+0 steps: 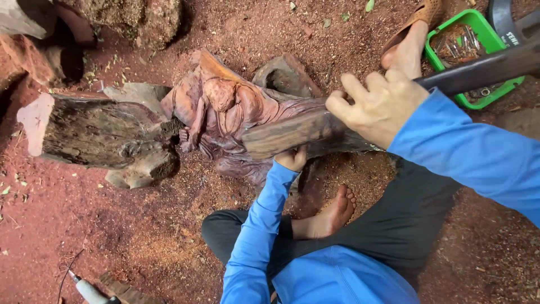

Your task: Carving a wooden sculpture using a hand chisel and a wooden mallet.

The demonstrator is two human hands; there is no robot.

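Just under the right hand, fingers clenched round a dark mallet, lies the reddish carving, long axis running leftward; the left hand, fingers curled, grips its underside.

The floor is bare reddish earth, strewn with fine sawdust and wood chips that lie thickest near the middle of the scene. A few small green leaves are scattered across it. Rough, earth-covered lumps of root or stone rise at the upper left edge. A green plastic tray holding small metal pieces sits on the ground at the upper right. At the lower left, a small grey power tool with a thin dark cord lies on the dirt. The light is soft, even daylight without hard shadows.
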